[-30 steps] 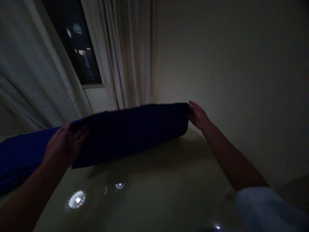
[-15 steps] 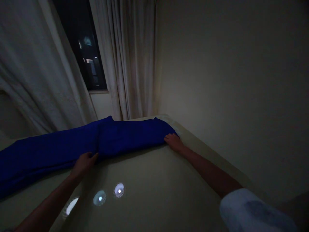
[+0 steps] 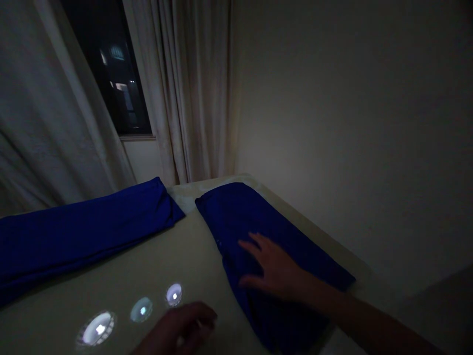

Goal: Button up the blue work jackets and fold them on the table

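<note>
Two hands on my feed: my right hand (image 3: 273,264) rests open, fingers spread, on a folded blue cloth (image 3: 236,217). My left hand (image 3: 177,328) is curled just beside it, grip unclear. A second blue fold (image 3: 84,231) lies well left on the glossy pale tabletop (image 3: 148,261).

Two blue cloths (image 3: 84,234) on glossy table (image 3: 155,261)

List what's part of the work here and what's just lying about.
Part of the work:
right hand, over the folded blue cloth
left hand
blue cloth strip

Just there:
glossy pale table
curtains
dark window
</note>
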